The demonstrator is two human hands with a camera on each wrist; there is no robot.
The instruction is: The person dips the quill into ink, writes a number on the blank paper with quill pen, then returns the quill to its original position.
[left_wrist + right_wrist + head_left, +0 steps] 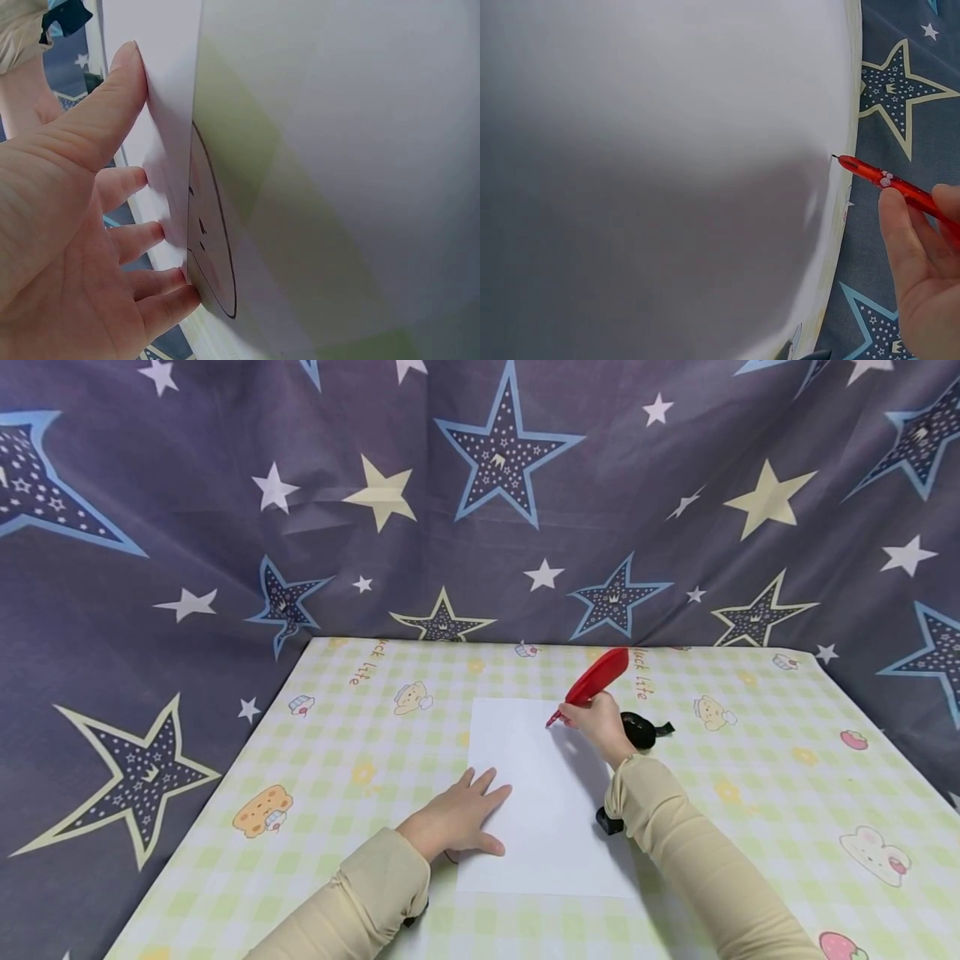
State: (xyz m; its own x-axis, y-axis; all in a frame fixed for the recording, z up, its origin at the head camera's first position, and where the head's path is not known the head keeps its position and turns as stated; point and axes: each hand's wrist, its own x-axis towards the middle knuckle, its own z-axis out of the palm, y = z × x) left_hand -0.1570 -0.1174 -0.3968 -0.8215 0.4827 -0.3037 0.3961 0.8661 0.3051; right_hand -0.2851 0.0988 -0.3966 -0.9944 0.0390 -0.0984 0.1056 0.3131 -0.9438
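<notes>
The most important relation here is between the tip of the red feather pen (596, 681) and the white sheet (540, 827) below it. The pen is in the right hand (598, 727), which pinches it between the thumb and the fingers, at the part near to the writing tip. The left hand (459, 817) holds nothing; its fingers are spread wide, and it rests across the left edge of the sheet, closer to the person's side of the bench (787, 827). So the right hand is the nearer one to the pen, and the left hand is well apart from it. The long axis of the pen is tilted: the tip points down and to the left, over the far part of the sheet, near the middle of its width, while the feather rises to the right and toward the far edge of the bench. The sheet lies lengthwise toward this far edge, therefore its larger part is between the tip and the person. Whether the tip touches the paper or is just above it, I cannot tell surely
</notes>
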